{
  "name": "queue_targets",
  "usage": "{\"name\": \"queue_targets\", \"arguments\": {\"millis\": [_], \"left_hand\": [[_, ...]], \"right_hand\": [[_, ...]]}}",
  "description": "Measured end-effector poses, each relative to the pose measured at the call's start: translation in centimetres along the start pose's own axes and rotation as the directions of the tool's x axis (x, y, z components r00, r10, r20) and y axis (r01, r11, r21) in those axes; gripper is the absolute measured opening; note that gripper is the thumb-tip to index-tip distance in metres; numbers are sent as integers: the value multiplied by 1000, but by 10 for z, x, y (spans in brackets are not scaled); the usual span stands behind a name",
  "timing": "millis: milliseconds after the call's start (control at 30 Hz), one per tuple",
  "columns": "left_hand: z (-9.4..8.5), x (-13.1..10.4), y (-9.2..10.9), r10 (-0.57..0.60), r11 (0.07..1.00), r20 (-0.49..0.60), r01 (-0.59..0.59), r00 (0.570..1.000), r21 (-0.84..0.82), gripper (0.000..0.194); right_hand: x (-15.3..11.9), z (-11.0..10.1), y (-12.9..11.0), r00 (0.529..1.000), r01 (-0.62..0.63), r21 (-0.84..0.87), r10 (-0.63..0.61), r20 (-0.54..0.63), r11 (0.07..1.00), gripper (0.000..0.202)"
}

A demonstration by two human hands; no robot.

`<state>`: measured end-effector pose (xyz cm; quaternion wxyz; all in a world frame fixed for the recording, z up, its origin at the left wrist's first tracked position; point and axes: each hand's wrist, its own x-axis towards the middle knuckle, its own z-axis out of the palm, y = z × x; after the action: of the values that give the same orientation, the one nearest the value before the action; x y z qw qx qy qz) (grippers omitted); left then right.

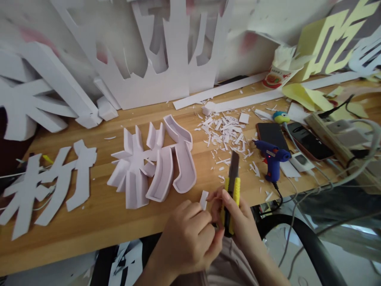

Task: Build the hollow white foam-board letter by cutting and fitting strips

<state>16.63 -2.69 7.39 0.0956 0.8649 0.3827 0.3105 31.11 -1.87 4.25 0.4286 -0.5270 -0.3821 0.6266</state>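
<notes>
A yellow and black utility knife, its blade pointing up, is held in my right hand near the table's front edge. My left hand is closed beside it, fingers curled, nearly touching the right fingers. A small white strip sticks up at the left fingertips. Beyond my hands stands a white hollow character shape with raised walls. Flat white character cutouts lie at the left of the wooden table.
White scraps are scattered at mid-table. A blue glue gun, phones, a power strip and cables are at the right. A paper cup stands at the back. Large white letter boards lean on the wall.
</notes>
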Motion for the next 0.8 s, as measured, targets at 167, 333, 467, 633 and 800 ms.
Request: {"name": "queue_targets", "arguments": {"millis": [167,333,467,633,800], "left_hand": [[3,3,5,19,998,-38,-21,999,-62,30],[4,4,11,4,986,16,-1,1000,-164,18],[8,-9,8,-19,985,-34,13,999,-170,24],[31,-42,-12,-402,908,-41,404,915,109,21],[52,-44,-17,-539,835,32,528,842,152,23]], "right_hand": [[-4,-3,-14,988,58,39,-63,140,998,42],[-19,1,-27,962,-28,16,23,271,999,59],[-14,-6,-18,989,-27,-74,38,146,997,39],[12,-39,10,994,-81,-246,61,-89,966,38],[20,-48,15,996,-89,-312,77,-51,946,37]]}}
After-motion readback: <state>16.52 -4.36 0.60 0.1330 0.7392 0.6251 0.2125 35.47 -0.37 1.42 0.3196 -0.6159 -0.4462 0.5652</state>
